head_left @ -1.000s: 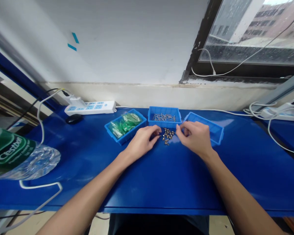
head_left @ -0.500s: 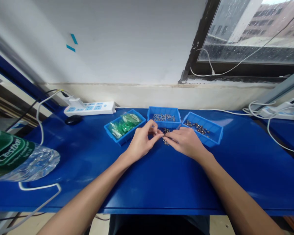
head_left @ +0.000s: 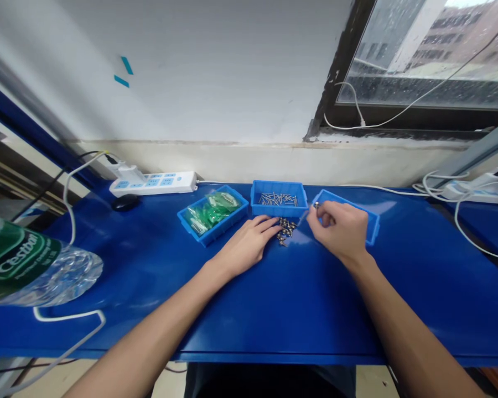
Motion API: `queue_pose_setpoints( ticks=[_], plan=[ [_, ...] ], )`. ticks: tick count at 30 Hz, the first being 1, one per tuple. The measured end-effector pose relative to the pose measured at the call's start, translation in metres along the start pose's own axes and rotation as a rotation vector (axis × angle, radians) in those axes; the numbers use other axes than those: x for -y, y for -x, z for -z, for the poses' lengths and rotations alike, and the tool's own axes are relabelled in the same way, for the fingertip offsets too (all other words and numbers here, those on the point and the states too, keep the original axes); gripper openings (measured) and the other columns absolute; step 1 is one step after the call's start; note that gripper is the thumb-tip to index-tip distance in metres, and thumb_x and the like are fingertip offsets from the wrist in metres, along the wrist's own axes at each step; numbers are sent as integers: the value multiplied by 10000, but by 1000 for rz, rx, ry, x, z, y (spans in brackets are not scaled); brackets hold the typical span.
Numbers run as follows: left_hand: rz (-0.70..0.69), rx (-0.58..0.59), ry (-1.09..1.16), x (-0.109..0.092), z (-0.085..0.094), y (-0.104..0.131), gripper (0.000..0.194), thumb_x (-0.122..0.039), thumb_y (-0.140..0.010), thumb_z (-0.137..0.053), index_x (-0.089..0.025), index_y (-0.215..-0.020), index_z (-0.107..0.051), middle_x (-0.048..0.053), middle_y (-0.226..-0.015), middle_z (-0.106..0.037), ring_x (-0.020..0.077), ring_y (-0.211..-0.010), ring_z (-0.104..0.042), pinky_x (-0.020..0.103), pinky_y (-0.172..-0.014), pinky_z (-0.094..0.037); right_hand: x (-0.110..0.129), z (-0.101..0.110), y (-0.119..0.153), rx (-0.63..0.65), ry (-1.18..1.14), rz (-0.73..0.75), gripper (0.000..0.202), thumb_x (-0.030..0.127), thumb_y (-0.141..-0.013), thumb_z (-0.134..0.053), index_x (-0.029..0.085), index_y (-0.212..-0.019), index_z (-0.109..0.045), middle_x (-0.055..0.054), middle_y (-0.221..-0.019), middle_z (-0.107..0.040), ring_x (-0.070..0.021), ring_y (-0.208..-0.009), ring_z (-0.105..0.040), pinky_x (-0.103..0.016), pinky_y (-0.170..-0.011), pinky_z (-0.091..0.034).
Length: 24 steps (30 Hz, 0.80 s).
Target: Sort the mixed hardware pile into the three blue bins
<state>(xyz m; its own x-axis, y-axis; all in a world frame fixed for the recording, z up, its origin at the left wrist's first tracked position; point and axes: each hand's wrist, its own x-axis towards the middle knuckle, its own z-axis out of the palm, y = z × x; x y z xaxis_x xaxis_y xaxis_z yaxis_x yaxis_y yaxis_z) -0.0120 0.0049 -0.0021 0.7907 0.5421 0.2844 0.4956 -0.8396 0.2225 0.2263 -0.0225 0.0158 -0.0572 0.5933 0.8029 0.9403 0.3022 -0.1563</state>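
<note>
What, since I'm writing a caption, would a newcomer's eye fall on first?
Probably the bare left hand at the centre, beside a small heap of shiny metal pieces, and the bare right hand, pinching one small metal piece at the right blue rectangular plastic tray. Next, the clear plastic bottle with a green label at the left edge, and the shiny green plastic packets in the left blue plastic tray.

Small metal pieces [head_left: 286, 227] (loosely heaped)

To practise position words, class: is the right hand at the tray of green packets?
No, the right hand overlaps the rightmost blue tray in the view, while the green packets lie in the leftmost tray.
</note>
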Motion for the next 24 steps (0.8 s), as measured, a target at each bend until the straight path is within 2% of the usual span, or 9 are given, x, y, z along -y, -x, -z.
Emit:
queue_pose_setpoints(
  ticks=[5,10,19,22,24],
  plan=[
    [4,-32,-4,-2,3,-2,252,-157,-1004,-502,-119,-1212,-639,123,-1187,-697,256,-1141,-612,426,-984,-537,-1,-2,0,-34,24,-80,357,295,-864,-625,209,-545,-487,51,-451,-459,-107,-437,-474,-265,-515,-352],
    [56,-30,20,-3,6,-2,144,-181,-994,-527,-130,-1013,-661,101,-1005,-689,236,-960,-641,385,-833,-561,7,-3,2,8,11,-32,345,280,-887,-615,209,-562,-524,42,-460,-479,-116,-457,-480,-280,-514,-338],
    [151,-84,108,-2,4,0,114,-91,-899,-571,-154,-967,-637,64,-913,-683,219,-852,-650,362,-772,-546,11,-6,4,118,-50,-16,363,285,-906,-603,212,-561,-516,39,-478,-481,-119,-468,-456,-291,-535,-365],
    [196,-166,267,-3,6,-2,159,-85,-899,-581,-166,-1025,-634,48,-923,-698,193,-833,-669,349,-781,-556,9,-5,4,187,-127,-41,282,267,-908,-595,203,-633,-602,36,-514,-522,-117,-481,-493,-285,-552,-400],
    [220,-243,458,-5,8,-3,197,-95,-903,-602,-175,-1081,-624,37,-939,-712,168,-843,-688,326,-811,-570,7,-3,3,259,-223,-19,160,242,-901,-594,196,-779,-686,29,-576,-585,-117,-504,-535,-278,-570,-431]
  ],
)
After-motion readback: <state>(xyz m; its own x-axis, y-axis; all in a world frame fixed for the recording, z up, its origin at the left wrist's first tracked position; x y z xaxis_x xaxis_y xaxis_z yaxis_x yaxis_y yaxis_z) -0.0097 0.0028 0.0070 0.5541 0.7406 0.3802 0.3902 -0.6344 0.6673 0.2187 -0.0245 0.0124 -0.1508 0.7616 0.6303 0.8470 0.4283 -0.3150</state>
